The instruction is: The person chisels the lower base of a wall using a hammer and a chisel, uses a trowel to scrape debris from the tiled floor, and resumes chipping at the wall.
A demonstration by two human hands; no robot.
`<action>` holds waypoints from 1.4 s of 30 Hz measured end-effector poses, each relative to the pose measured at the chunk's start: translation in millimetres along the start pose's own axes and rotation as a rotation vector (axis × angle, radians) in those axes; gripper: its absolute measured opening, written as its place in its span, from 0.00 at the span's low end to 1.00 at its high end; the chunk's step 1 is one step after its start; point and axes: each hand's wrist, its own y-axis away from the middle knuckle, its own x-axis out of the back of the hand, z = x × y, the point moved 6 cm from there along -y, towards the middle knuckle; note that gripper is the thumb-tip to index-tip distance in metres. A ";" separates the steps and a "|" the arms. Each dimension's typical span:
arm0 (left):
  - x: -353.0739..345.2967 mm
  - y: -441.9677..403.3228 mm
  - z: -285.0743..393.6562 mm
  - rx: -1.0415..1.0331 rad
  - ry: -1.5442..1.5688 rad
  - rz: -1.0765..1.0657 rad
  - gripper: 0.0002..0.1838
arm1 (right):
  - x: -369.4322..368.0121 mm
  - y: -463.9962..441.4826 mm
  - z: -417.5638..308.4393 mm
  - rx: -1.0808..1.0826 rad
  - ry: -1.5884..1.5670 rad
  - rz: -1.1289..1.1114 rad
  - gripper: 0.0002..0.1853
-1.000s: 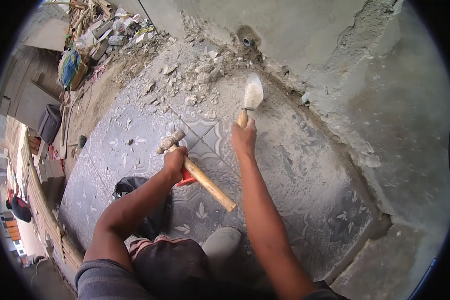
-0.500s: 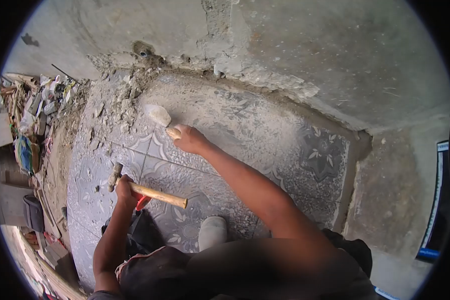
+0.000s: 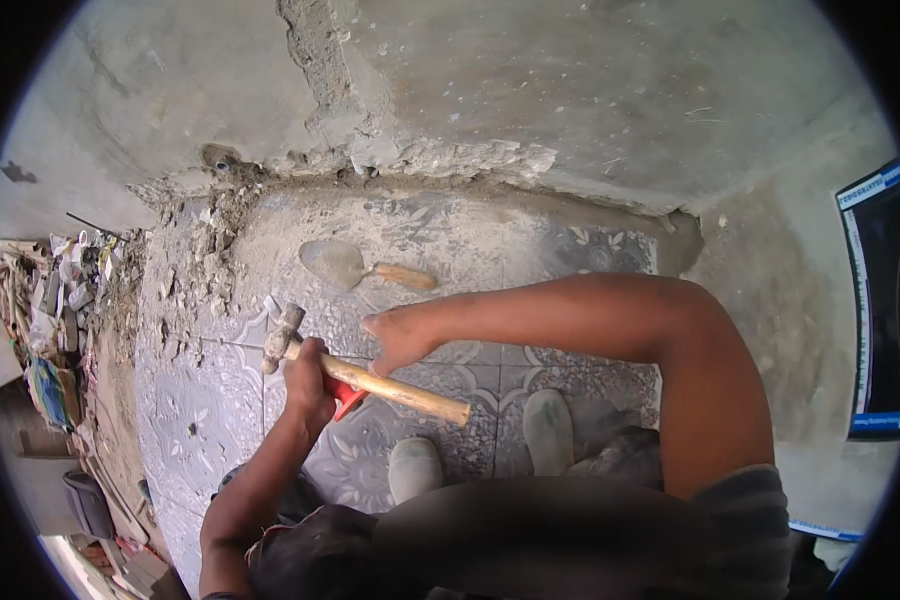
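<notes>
My left hand is wrapped round a hammer close to its metal head, the wooden handle pointing right. A red piece of some object shows under the handle, against the same hand; its kind is hidden. Fingers apart and holding nothing, my right hand hovers just above the hammer handle. Beyond it a trowel lies on the patterned tile floor, its wooden grip turned to the right and its blade dusty.
Broken mortar lies along the wall base at the left. A chipped concrete wall closes off the far side. Debris is piled at the far left. My shoes stand on the tiles near my body. A dark framed panel leans at the right.
My right hand has let go of the trowel, now lying on the floor, and come back toward the hammer. My left hand has shifted right with the hammer. The view has turned.
</notes>
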 end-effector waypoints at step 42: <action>-405.8 17.0 -98.8 0.105 0.019 -0.877 0.15 | -1.2 363.6 117.1 -0.070 0.346 1.106 0.21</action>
